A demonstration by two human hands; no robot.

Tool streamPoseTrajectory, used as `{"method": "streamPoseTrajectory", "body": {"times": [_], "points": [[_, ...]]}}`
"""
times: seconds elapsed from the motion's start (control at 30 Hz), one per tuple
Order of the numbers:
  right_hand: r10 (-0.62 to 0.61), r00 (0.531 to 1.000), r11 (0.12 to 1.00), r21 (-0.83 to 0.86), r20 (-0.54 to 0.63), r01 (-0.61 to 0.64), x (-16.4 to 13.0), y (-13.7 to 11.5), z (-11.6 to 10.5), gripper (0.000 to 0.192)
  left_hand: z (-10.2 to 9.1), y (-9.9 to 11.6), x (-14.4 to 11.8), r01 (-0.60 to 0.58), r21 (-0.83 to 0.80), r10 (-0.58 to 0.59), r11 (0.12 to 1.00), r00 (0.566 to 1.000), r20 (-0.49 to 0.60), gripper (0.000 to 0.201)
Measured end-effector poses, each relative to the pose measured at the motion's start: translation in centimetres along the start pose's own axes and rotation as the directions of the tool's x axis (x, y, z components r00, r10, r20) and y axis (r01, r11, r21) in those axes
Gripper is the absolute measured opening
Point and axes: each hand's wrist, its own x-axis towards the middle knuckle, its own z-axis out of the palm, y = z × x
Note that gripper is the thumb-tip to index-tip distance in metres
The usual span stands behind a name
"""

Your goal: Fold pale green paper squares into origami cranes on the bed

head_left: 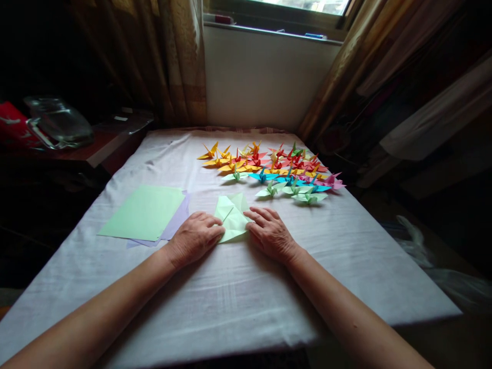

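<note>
A pale green square paper sheet (140, 210) is lying over lilac paper sheets (177, 219) on the white cloth (230, 297); the left hand (196, 236) is curling its fingers nearly together, touching the left edge of a creased, pale green folded paper (234, 219) that is resting between both hands; the right hand (271, 233) is meeting its right edge with bent, slightly parted fingers, any pinch being impossible to tell for either; beyond, multicoloured folded-paper cranes (275, 165) are standing in rows
</note>
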Motion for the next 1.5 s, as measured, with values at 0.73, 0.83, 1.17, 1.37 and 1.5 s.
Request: {"method": "streamPoseTrajectory", "body": {"times": [0.73,0.83,1.17,1.37,1.5], "points": [[0.425,0.885,0.817,0.341,0.188,-0.465,4.9,2.0,2.3,0.013,0.8,-0.3,-3.3,0.114,-0.333,-0.168,0.936,0.976,-0.141,0.026],[0.421,0.899,0.835,0.334,0.122,-0.437,4.5,1.6,2.9,0.012,0.4,-0.2,-3.4,0.132,-0.313,-0.184,0.941,0.973,-0.141,0.025],[0.441,0.897,0.852,0.304,0.021,-0.426,3.8,1.1,3.6,0.022,-0.2,0.2,-3.0,0.045,-0.245,-0.076,0.968,0.99,-0.119,0.025],[0.442,0.897,0.862,0.283,-0.009,-0.421,3.7,1.0,3.9,0.02,-0.2,0.4,-3.0,0.052,-0.26,-0.087,0.964,0.988,-0.125,0.024],[0.428,0.904,0.872,0.273,-0.022,-0.406,3.6,0.9,3.9,0.019,-0.5,0.4,-3.2,0.083,-0.299,-0.108,0.951,0.992,-0.07,0.025]]}}
